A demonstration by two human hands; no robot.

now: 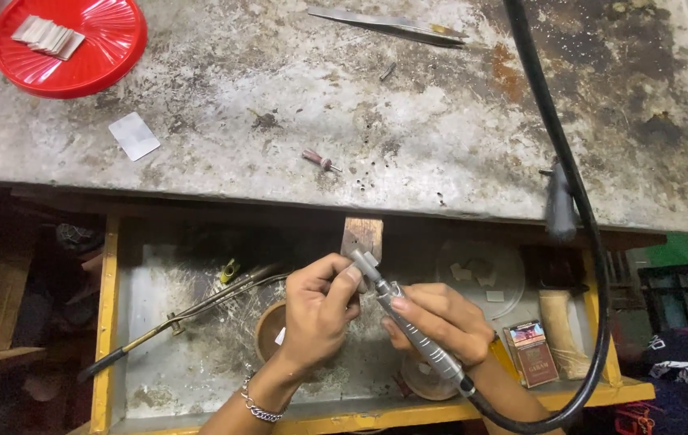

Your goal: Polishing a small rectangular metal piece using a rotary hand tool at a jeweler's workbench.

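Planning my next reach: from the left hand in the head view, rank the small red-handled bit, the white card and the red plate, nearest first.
From the left hand:
1. Red-handled bit, on the bench straight ahead.
2. White card, ahead to the left.
3. Red plate, far left corner.

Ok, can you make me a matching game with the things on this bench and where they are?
Things:
1. red plate
2. tweezers
3. rotary tool
4. small box

Places:
A. in the right hand
B. bench top, far left corner
C. in the drawer, right side
D. bench top, far middle

Pairs: 1-B, 2-D, 3-A, 4-C
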